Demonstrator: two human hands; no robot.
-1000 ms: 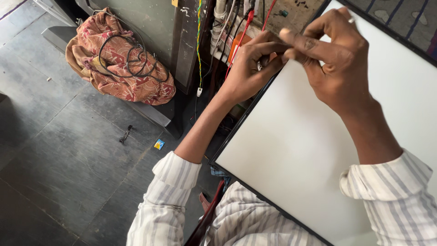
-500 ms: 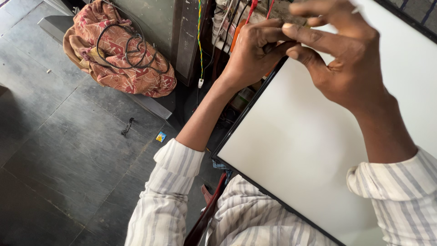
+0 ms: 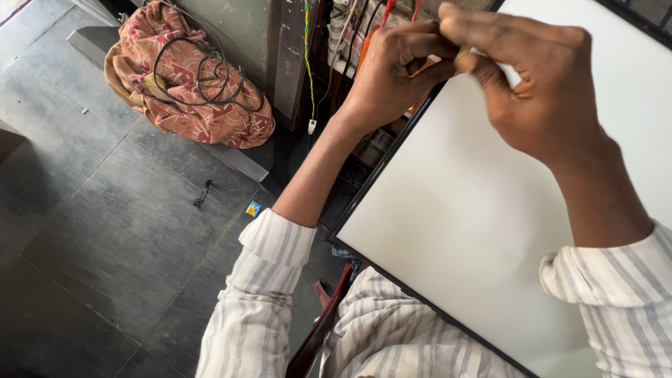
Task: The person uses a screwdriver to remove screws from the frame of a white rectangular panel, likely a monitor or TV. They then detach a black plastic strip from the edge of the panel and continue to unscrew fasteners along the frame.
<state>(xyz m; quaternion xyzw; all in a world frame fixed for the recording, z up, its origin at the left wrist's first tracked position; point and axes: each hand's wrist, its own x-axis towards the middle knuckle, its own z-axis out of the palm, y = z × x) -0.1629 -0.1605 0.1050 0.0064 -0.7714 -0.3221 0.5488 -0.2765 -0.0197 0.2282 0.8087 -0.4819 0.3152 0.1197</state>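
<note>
Grey floor tiles point(image 3: 91, 231) fill the left, with one patterned cloth bundle point(image 3: 189, 84) carrying a coil of black cable point(image 3: 203, 73) and one small yellow-and-blue packet point(image 3: 253, 208) lying flat near the sleeve. One white panel point(image 3: 476, 210) with a black frame leans across the person's lap. Both hands meet at its top edge: the left hand point(image 3: 392, 70) curled, the right hand point(image 3: 532, 84) pinching something small and yellowish, too hidden to identify.

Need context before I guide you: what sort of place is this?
Probably a small electronics repair workshop: a large white panel in a black frame under both hands, bundled coloured wires behind it, coiled cable on a cloth bundle.
</note>
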